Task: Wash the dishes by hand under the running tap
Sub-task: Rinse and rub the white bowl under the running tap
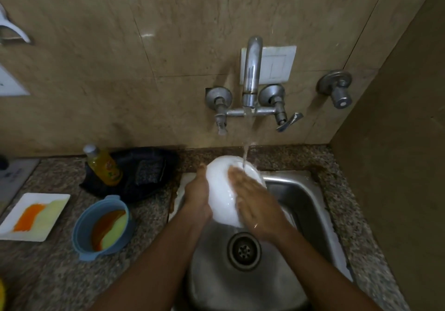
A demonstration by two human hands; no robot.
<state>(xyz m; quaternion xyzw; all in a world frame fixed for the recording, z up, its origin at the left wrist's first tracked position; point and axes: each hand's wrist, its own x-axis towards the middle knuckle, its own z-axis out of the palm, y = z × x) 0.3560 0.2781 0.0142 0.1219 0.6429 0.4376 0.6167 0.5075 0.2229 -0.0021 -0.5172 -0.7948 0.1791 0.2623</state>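
A white bowl (222, 190) is held tilted over the steel sink (303, 204), its outside facing me. Water runs from the wall tap (251, 74) onto the bowl's upper right part. My left hand (197, 197) grips the bowl's left edge, with the fingers curled behind it. My right hand (255, 202) lies flat on the bowl's outer surface, fingers straight and pointing up toward the stream. On the counter to the left stand a blue bowl (104, 226) and a white square plate (33, 216), both smeared with orange and yellow residue.
A yellow bottle of dish liquid (103, 165) stands on a dark cloth (144, 175) behind the blue bowl. The speckled granite counter (48, 274) surrounds the sink. The drain (244, 250) lies below the hands. A second valve (337, 89) projects from the wall at right.
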